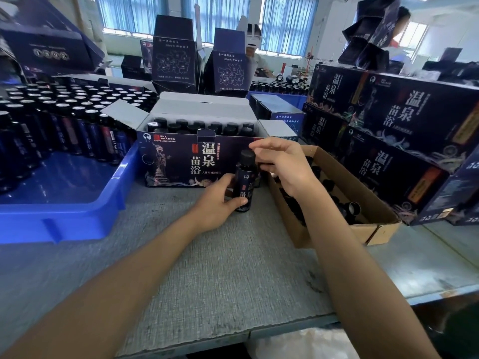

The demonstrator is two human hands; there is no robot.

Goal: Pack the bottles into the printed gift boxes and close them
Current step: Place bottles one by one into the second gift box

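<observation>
So, left hand [215, 203] grips bottle [245, 177] upright on desk [220, 268], near side of open gift box [176, 161]. Right hand [282, 164] beside cap, fingers loosely curled, can't tell if pinching anything.

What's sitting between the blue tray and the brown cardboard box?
In the head view: the open printed gift box, and the left hand holding a bottle before it.

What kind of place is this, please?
Likely a packing workshop or factory line: a blue tray crowded with identical dark bottles, stacked printed gift boxes, and one open box holding bottles.
</observation>
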